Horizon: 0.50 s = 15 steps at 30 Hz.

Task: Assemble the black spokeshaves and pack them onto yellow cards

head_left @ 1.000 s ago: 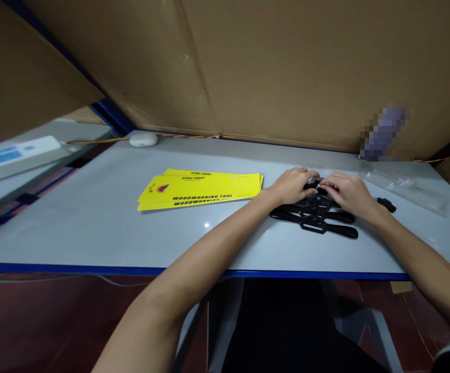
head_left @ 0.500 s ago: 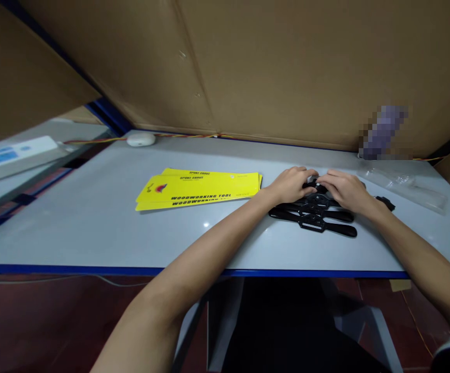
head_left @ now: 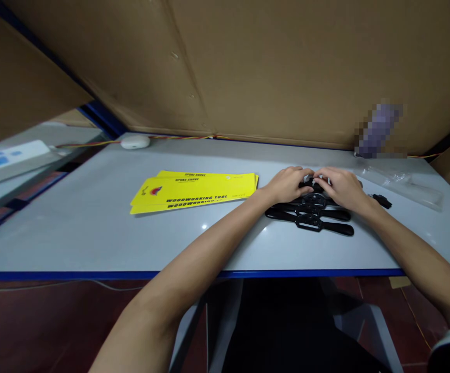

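Several black spokeshaves (head_left: pixel 309 223) lie in a staggered row on the right half of the table, their handles pointing left and right. Over the far end of the row, my left hand (head_left: pixel 289 184) curls its fingers round the left part of a spokeshave. My right hand (head_left: pixel 339 187) closes on the same tool from the right, its thumb and fingertips near the middle. The two hands almost meet, and they hide most of the tool between them. Just right of my right wrist lies a small black part (head_left: pixel 382 201).
Yellow printed cards (head_left: pixel 193 189) lie overlapped left of my left hand. Clear plastic bags (head_left: pixel 403 184) rest at the right rear, near a blurred purple object (head_left: pixel 380 129). A white case (head_left: pixel 135 142) sits at the back left; a power strip (head_left: pixel 11 160) is further left. Cardboard (head_left: pixel 271 77) walls the back.
The view has shifted slightly, so everything sits a little further left. My right fingers have moved a little over the spokeshave; both hands stay at the far end of the row.
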Each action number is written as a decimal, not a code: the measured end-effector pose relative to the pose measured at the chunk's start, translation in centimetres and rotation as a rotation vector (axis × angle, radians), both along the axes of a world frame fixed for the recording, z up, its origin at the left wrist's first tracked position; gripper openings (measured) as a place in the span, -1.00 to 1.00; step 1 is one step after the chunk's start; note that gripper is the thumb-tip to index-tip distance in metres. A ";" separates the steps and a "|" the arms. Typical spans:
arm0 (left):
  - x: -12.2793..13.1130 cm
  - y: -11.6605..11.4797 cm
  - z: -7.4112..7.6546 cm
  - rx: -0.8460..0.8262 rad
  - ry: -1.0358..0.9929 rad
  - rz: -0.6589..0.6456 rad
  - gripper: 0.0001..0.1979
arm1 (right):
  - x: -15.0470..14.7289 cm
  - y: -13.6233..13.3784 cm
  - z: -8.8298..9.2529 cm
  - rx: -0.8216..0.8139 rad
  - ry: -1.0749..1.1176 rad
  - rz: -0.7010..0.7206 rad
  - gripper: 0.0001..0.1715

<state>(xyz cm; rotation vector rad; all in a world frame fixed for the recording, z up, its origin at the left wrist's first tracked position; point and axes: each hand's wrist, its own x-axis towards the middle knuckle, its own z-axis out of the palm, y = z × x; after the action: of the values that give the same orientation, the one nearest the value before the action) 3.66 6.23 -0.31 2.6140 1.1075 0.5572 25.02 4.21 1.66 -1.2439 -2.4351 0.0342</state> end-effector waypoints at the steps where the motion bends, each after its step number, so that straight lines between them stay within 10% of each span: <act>1: 0.0 0.0 0.0 -0.001 0.000 0.001 -0.64 | 0.0 0.0 0.0 -0.006 0.003 -0.010 -0.78; 15: 0.0 0.0 -0.2 0.015 0.016 0.006 -0.59 | 0.3 -0.8 0.6 -0.086 -0.082 -0.039 -0.82</act>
<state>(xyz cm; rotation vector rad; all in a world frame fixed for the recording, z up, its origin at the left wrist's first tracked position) 3.63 6.19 -0.51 2.6329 1.1205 0.5485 25.36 3.42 2.28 -1.3550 -2.5026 0.0794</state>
